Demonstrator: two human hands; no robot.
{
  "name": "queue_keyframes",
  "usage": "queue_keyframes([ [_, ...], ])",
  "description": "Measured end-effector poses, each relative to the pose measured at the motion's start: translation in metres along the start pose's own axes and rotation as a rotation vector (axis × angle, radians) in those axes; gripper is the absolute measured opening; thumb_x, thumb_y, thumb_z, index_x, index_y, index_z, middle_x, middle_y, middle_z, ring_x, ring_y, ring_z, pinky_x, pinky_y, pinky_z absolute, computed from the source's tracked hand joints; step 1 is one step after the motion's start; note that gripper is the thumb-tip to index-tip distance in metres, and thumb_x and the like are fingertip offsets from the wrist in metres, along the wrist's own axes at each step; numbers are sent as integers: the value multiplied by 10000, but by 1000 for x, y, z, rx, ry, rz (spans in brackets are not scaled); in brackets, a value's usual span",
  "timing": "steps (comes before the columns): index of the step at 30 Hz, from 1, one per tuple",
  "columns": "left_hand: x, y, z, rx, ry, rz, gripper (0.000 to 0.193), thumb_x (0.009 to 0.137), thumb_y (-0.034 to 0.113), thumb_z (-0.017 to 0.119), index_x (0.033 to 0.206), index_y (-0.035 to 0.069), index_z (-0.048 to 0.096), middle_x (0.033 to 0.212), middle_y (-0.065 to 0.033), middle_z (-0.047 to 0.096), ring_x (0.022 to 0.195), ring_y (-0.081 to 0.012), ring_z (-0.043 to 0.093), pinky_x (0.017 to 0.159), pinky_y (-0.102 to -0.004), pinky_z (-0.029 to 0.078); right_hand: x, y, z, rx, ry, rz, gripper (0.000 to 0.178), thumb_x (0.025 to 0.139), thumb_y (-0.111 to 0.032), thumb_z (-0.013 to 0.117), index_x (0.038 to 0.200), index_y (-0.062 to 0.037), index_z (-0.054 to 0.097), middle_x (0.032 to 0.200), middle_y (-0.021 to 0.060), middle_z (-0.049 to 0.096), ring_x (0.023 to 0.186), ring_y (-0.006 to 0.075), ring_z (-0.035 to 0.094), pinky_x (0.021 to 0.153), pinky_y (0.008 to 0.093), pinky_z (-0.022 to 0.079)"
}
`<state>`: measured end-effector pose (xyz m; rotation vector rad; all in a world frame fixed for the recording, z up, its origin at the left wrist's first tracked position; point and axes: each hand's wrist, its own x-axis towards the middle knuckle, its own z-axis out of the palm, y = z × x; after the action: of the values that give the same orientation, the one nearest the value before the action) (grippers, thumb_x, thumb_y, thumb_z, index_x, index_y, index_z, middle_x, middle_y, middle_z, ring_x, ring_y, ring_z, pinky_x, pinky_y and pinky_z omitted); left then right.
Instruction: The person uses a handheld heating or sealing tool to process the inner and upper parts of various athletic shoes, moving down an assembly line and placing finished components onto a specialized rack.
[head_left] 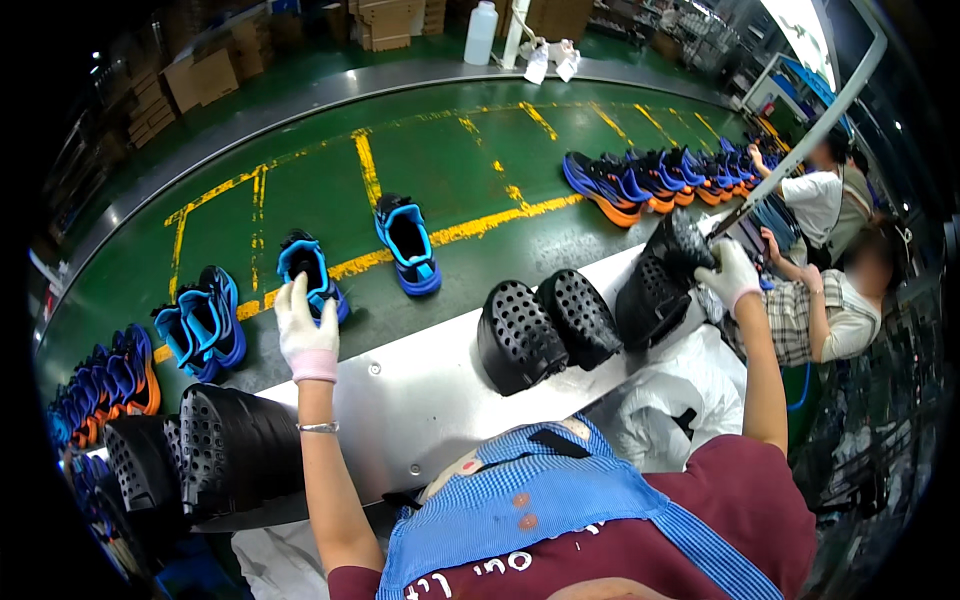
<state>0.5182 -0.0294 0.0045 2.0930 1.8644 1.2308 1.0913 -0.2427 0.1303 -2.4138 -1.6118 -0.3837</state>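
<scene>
Blue sneaker (317, 264) on the green surface (310, 185), left hand (306, 333) over its near end, fingers spread but can't tell if they're gripping, right hand (734, 273) at a black perforated block (648, 292), grip unclear too

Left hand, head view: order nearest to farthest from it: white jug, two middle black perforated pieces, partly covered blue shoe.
1. Blue shoe: at the fingertips of the left hand.
2. Middle black pieces: to its right, on the metal ledge.
3. White jug: beyond the green surface.
</scene>
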Motion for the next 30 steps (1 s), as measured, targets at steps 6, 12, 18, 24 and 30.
queue_keyframes([
  [6,2,50,-8,-301,-76,9,466,840,160,685,1278,57,565,1217,-143,553,1022,-245,607,867,-335,505,10,-105,-45,174,65,-160,457,676,-269,775,1016,-31,585,983,144,586,934,313,586,829,363,479],
  [12,-12,130,-7,-1279,-713,-140,627,873,211,694,1397,17,409,1314,-136,517,1167,-225,536,979,-344,456,11,-241,-41,507,-130,-608,439,702,-239,781,1042,-48,580,996,125,580,942,299,586,828,372,484],
  [18,-28,106,12,-1839,-803,-392,668,879,284,699,1388,13,361,1315,-125,508,1221,-242,502,1053,-411,404,9,-309,-4,627,-343,-775,418,766,-305,724,1055,-39,581,981,151,590,924,325,597,808,392,488],
  [24,-28,87,24,-1763,-678,-510,434,953,264,595,1275,6,461,1228,-144,565,1120,-280,578,933,-483,514,20,-337,21,391,-418,-751,386,848,-408,607,942,-34,599,869,172,627,834,346,633,733,426,506],
  [30,-12,72,31,-1152,-732,-478,498,891,395,664,1182,0,577,1137,-109,618,963,-200,638,776,-318,531,45,-341,24,326,-472,-705,440,840,-458,597,753,-28,617,746,194,647,760,369,646,681,444,504],
])
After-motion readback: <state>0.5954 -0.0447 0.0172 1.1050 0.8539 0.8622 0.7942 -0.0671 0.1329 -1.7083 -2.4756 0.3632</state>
